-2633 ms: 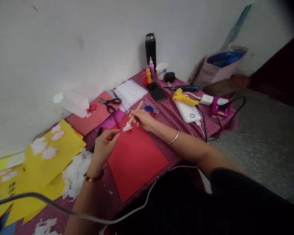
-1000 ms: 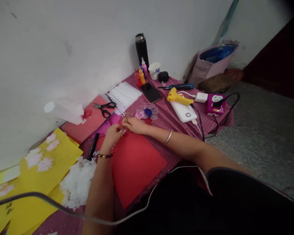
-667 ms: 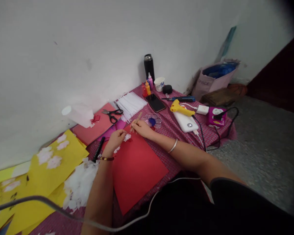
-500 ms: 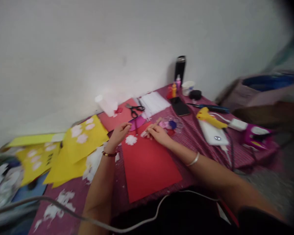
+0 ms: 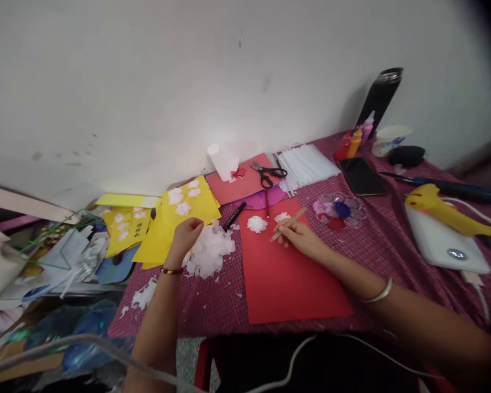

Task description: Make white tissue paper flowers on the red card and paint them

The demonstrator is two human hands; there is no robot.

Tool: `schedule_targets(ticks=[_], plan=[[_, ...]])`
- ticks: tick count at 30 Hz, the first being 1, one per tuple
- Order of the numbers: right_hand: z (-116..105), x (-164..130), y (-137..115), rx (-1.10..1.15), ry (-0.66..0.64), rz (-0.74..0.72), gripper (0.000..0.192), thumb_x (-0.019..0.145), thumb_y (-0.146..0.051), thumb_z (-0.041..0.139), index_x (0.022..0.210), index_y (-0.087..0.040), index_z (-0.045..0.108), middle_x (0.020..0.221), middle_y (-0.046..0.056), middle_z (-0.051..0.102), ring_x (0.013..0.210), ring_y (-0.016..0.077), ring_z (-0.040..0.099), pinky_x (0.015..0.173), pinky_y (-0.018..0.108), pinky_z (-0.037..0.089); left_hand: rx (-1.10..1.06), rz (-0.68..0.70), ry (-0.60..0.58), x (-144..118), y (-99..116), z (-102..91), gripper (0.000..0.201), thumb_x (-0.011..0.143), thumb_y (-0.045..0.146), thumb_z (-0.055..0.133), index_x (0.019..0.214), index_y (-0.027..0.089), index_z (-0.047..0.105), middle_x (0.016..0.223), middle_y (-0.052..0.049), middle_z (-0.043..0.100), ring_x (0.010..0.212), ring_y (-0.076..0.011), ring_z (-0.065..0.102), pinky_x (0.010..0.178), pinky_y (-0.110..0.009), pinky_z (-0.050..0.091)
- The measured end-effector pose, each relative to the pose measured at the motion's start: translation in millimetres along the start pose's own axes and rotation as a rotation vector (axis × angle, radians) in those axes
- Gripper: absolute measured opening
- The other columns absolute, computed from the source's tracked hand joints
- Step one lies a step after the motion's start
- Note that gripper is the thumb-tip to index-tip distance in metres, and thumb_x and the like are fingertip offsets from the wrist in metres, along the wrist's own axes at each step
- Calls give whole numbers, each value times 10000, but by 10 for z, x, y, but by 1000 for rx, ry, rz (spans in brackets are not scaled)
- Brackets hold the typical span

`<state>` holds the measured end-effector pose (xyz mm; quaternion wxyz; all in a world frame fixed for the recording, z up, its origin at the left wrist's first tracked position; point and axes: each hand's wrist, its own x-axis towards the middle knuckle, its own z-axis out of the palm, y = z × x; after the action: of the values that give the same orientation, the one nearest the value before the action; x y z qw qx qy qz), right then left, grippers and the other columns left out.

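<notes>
My right hand [image 5: 300, 240] rests on a red paper sheet [image 5: 286, 278] and holds a thin wooden stick [image 5: 288, 224], its tip near a small white tissue tuft [image 5: 282, 216]. A rounder white tissue flower [image 5: 256, 224] lies on the sheet's far left corner. My left hand [image 5: 185, 236] hovers with curled fingers over a pile of white tissue scraps [image 5: 208, 252], left of the red sheet; I cannot tell if it grips any. A black marker [image 5: 234, 216] lies between the pile and the sheet.
Yellow sheets with white flowers [image 5: 184, 204] lie to the left. Scissors [image 5: 268, 174], white strips [image 5: 306, 164], a paint palette [image 5: 339, 210], phone [image 5: 360, 176], paint bottles [image 5: 354, 142], flask [image 5: 379, 98], cup [image 5: 388, 140], yellow glue gun [image 5: 442, 204] and power bank [image 5: 444, 245] crowd the checked cloth [image 5: 393, 229].
My view has swung left. My left hand has left the red sheet and moved over the tissue pile. A white tissue flower now lies on the sheet; my right hand keeps the stick.
</notes>
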<state>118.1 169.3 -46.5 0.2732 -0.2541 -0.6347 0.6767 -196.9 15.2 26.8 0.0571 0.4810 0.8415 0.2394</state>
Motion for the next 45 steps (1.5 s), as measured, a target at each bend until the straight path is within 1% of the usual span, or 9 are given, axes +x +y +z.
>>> schedule_targets(ticks=[6,9,11,14,17,21,27,41,45], plan=[[-23,-7,-54,-23,43,17,306,810,-471,569,796,-167,596,605,10,598,505,120,538,513,258,429,-19,123,-50,297,130,280,201,651,208,657,841,182,715,931,-103,697,982,-281,606,954,-420,425],[-25,-13,-63,-32,47,25,281,824,-444,561,785,-167,591,598,7,600,497,115,533,505,251,416,-79,128,-67,359,145,309,56,603,172,663,657,185,670,791,-87,660,915,-275,599,925,-412,426],[-25,-8,-49,-33,39,15,286,826,-442,560,785,-162,596,598,7,599,496,111,534,501,247,409,-144,108,-64,360,153,277,59,578,170,667,570,193,613,707,-57,619,848,-250,587,872,-387,437],[-30,14,-29,3,41,-23,303,814,-455,585,791,-154,611,609,7,605,494,106,536,493,241,415,-300,57,-41,289,227,201,101,609,248,668,598,194,584,683,-18,592,748,-194,565,761,-333,455],[-36,18,-63,70,48,-85,299,805,-454,615,825,-156,634,679,23,650,502,101,543,482,237,436,-523,7,-39,155,432,205,178,686,355,632,711,193,563,669,20,570,631,-136,542,654,-279,458],[-30,-34,-174,158,78,-197,277,843,-425,608,944,-174,665,824,59,712,630,127,618,515,235,480,-802,-44,-102,-32,843,458,275,655,351,670,859,184,590,692,39,592,576,-98,538,586,-231,445],[18,-93,-205,163,23,-278,230,894,-387,566,991,-201,662,877,56,702,799,157,666,552,228,504,-1061,-144,-194,-201,1265,917,205,563,258,763,698,152,650,623,23,639,543,-80,536,552,-196,416],[71,-54,-115,77,3,-256,236,908,-378,538,1012,-197,647,905,57,693,811,150,649,559,226,502,-1137,-147,-199,-336,1294,1023,244,600,216,778,800,141,660,692,0,698,625,-110,613,615,-220,492],[67,-63,-147,75,29,-249,234,906,-379,536,1004,-196,646,884,44,699,683,118,619,550,227,497,-1353,-212,-144,-357,1297,991,295,619,226,783,877,175,648,746,13,711,647,-122,648,609,-231,530]])
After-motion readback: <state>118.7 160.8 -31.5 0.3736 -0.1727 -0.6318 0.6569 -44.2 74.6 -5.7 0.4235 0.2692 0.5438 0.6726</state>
